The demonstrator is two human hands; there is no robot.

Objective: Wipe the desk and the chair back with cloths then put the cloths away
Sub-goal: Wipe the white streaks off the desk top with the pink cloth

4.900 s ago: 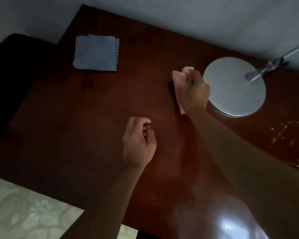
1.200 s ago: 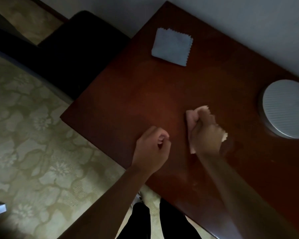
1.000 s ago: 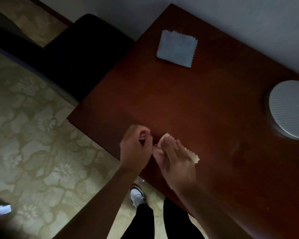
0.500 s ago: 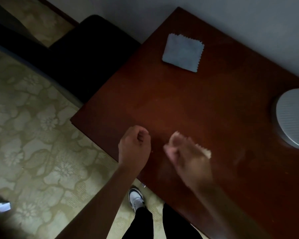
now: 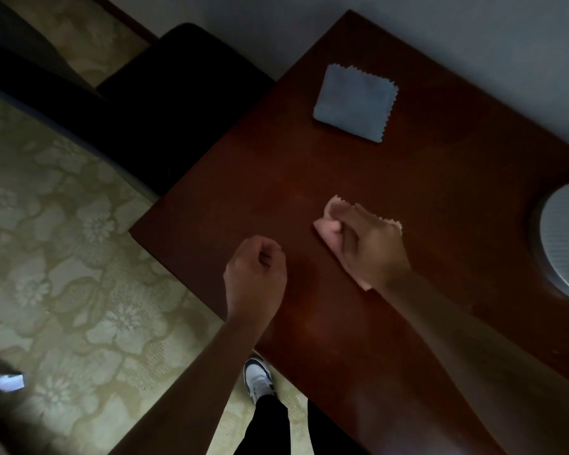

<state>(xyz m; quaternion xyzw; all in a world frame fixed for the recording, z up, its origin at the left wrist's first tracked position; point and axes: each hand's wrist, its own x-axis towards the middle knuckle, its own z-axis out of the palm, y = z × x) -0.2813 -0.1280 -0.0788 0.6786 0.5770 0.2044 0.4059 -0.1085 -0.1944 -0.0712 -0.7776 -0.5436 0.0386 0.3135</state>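
Note:
My right hand (image 5: 370,249) grips a crumpled pink cloth (image 5: 328,226) and presses it on the dark brown desk (image 5: 276,178), near the desk's middle. My left hand (image 5: 255,274) hovers just left of it over the desk's front edge, fingers curled and holding nothing. A folded blue-grey cloth (image 5: 355,101) with zigzag edges lies flat at the far left part of the desk. The dark chair (image 5: 178,93) stands left of the desk, against the wall.
A round grey ribbed lamp base (image 5: 565,241) sits at the desk's right edge of view. Below lie a patterned floor (image 5: 63,257), my shoe (image 5: 258,380) and dark trouser legs. A pale object (image 5: 0,384) lies at the lower left.
My right hand swept the pink cloth from beside the lamp base toward the front edge, then back away from the front edge and rightward. The left hand stayed curled nearby.

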